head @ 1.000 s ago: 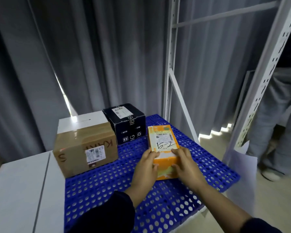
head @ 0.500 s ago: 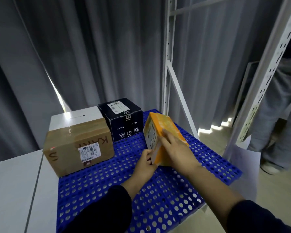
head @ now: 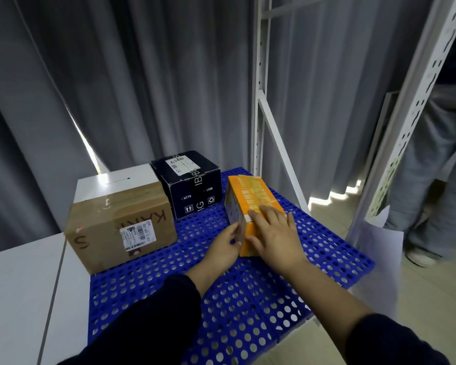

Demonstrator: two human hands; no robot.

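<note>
Change on the orange box [head: 258, 204]: flat with the label face up a second ago, lifted and rolling half a second ago, now set down on a long narrow side. Label face turned toward 9 o'clock, orange printed face up. Position on the blue perforated board [head: 248, 299]: at 3 o'clock of the black box [head: 190, 185], just beside it, with no contact visible. Brown box [head: 121, 222] farther out at 9 o'clock, well apart. Black and brown boxes in the same places on the board as before.

Judged meaning: quarter-turn complete or nearly so, with the orange box resting on the board rather than carried. Remaining work probably limited to squaring it in line with the other two boxes and letting go.

Left hand [head: 221, 248]: fingers [head: 234, 231] curled and together, pinching the near corner at the label face. Thumb contact hidden behind the box end.

Right hand [head: 277, 238]: fingers [head: 261, 216] straight and slightly apart, laid flat on the top face near its 6 o'clock end, pressing down and clasping nothing. Thumb over the near edge; contact there not clear.
</note>
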